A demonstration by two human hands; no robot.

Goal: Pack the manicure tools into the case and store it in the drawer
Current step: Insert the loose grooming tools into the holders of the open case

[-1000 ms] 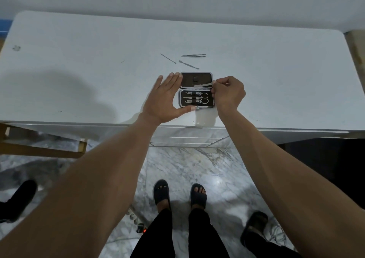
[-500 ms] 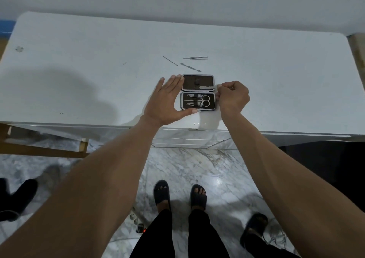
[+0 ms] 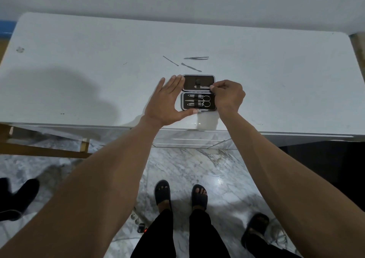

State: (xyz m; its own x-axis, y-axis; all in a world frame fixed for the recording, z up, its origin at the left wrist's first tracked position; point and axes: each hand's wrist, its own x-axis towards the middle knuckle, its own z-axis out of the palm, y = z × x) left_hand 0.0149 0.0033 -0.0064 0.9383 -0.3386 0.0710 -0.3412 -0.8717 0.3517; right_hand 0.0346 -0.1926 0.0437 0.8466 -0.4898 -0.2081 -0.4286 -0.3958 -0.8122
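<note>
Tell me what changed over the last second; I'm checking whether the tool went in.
The right hand slid the flat tool it pinches leftward into the far half of the open case. The left hand stayed open, bracing the case's left edge. The three loose tools beyond the case did not move.

Left hand (image 3: 167,103): flat, palm down, fingers together pointing 12 o'clock, thumb splayed toward 3 o'clock. Forearm runs back to 7 o'clock. Right hand (image 3: 229,95): curled, knuckles up, fingertips (image 3: 212,88) pinched together at its 9 o'clock side. Forearm runs back to 5 o'clock. Hands near, not touching. Both arms bare.
</note>
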